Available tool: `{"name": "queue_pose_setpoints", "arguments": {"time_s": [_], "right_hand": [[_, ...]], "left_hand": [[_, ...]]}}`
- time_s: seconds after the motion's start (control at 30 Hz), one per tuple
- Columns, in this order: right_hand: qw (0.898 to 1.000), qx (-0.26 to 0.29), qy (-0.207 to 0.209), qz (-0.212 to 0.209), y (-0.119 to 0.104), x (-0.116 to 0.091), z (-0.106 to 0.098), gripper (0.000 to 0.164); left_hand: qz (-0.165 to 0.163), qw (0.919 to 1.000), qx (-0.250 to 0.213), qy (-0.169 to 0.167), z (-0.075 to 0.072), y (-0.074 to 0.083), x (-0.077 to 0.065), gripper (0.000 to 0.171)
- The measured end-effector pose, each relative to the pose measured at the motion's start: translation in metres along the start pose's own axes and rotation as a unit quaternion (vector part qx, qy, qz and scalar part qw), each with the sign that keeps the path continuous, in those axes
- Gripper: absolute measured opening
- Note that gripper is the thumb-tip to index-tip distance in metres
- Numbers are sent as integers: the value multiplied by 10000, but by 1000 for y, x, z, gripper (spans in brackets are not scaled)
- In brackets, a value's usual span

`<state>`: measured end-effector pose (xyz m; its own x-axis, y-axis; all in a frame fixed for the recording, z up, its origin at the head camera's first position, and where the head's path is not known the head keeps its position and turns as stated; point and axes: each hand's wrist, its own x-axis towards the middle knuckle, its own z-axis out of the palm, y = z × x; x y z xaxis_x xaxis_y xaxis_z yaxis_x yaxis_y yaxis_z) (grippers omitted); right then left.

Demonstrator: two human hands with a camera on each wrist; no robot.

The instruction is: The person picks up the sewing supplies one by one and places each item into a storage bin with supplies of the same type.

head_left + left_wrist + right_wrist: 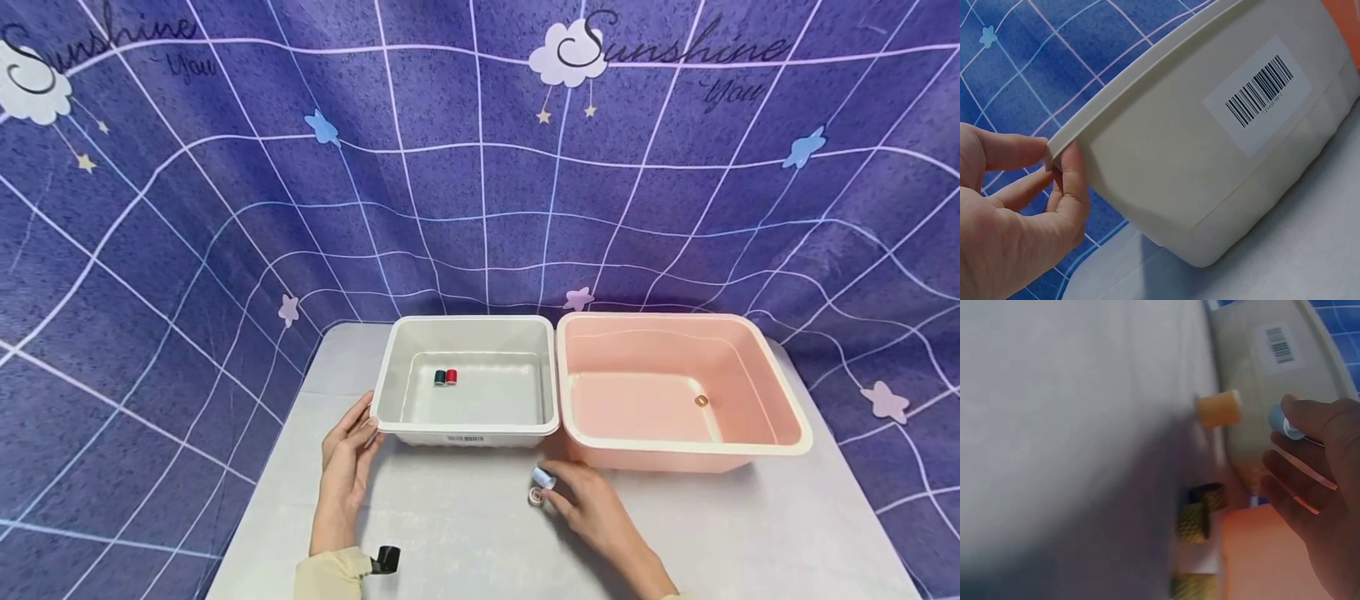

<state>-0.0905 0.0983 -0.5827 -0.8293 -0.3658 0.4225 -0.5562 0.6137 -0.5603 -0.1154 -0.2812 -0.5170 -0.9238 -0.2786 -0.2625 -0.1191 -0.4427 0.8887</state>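
Right hand (591,502) pinching pale-blue spool (543,477); left hand (347,457) gripping white bin (465,430), 2 apparent spools (452,377) inside

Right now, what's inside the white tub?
The white tub holds a dark spool and a red spool, side by side. Its near rim hides the strip just behind it.

Both the grey bin (465,430) and the pink bin (652,457) stood open above, with scarcely any gap between them and the curtain (480,187) close behind, while bare worktop (450,517) separated the left hand (348,454) from the right hand (588,502).
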Motion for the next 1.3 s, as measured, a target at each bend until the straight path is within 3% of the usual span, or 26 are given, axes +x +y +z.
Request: {"name": "queue_pose_setpoints", "arguments": {"time_s": [0.17, 0.37, 0.73, 1.03, 1.3], "right_hand": [[9986, 304, 198, -382, -12, 2, -6, 47], [9929, 933, 120, -735, -32, 9, -17, 49], [9892, 1223, -196, -785, -53, 21, -39, 44], [9817, 1571, 145, -1064, -64, 39, -49, 49], [9851, 1396, 115, -996, -69, 56, -54, 43]], "left_hand": [[35, 10000, -8, -18, -1, -1, -2, 56], [102, 9999, 1, -23, 1, 0, 0, 57], [-66, 10000, 8, -7, 2, 1, 0, 57], [9, 10000, -22, -21, 1, -1, 0, 57], [-26, 10000, -60, 0, 0, -1, 0, 56]]}}
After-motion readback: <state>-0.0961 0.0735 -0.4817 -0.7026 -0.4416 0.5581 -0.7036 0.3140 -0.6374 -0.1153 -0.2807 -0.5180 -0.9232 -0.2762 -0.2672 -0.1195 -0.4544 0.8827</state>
